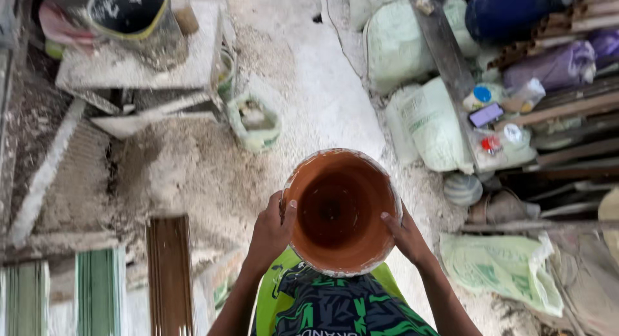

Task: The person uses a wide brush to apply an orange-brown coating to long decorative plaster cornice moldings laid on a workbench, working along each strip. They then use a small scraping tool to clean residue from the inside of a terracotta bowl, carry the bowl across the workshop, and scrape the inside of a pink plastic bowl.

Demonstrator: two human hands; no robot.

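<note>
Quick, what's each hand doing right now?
Left hand: closed on the rim of the orange bucket, thumb hooked inside.
Right hand: closed on the bucket's opposite rim, fingers curled over the edge.

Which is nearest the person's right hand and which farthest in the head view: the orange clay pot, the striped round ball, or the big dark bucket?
From the right hand:
1. Orange clay pot, gripped at its rim.
2. Striped round ball, on the floor, upper right.
3. Big dark bucket, far upper left, on a slab.
</note>
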